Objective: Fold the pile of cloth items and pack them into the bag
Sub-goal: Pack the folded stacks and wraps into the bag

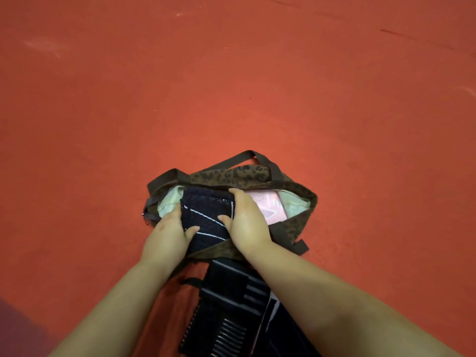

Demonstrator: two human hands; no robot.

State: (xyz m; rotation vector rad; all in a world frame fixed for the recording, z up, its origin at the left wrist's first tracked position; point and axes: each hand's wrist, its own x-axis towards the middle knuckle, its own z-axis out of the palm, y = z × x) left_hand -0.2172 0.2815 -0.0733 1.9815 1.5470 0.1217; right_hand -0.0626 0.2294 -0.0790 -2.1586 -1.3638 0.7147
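Hands clamped on a folded dark cloth (208, 215) at the mouth of the bag (231, 175).
Left hand (167, 230) grips its left edge, right hand (246, 220) its right edge, thumbs on top; the cloth sits half inside the brown patterned bag on the red floor (231, 86), beside a pink item (270, 207) already inside. More dark cloth (226, 305) lies between the forearms.
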